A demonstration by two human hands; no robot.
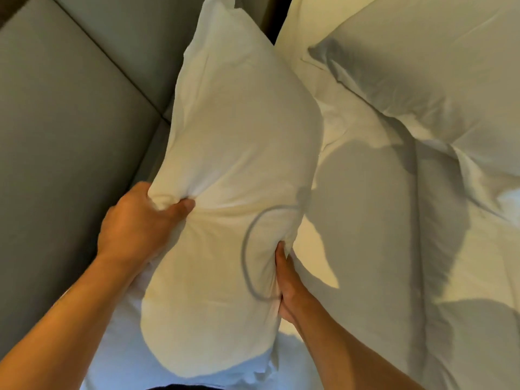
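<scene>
Lower centre of the frame: left hand (140,220), fingers and thumb curled into a bunched fold on the left edge of a white pillow (233,136); right hand (287,282), thumb on the front and fingers tucked behind the right edge, squeezing it inward. The pillow runs lengthwise from bottom centre to top centre, with a rumpled white duvet (380,220) on its right, a grey padded headboard (70,108) on its left, and a second white pillow (436,66) at upper right. Step judged: plumping or positioning the pillow; the next move calls for both grips to hold while it is set against the headboard beside the second pillow.
</scene>
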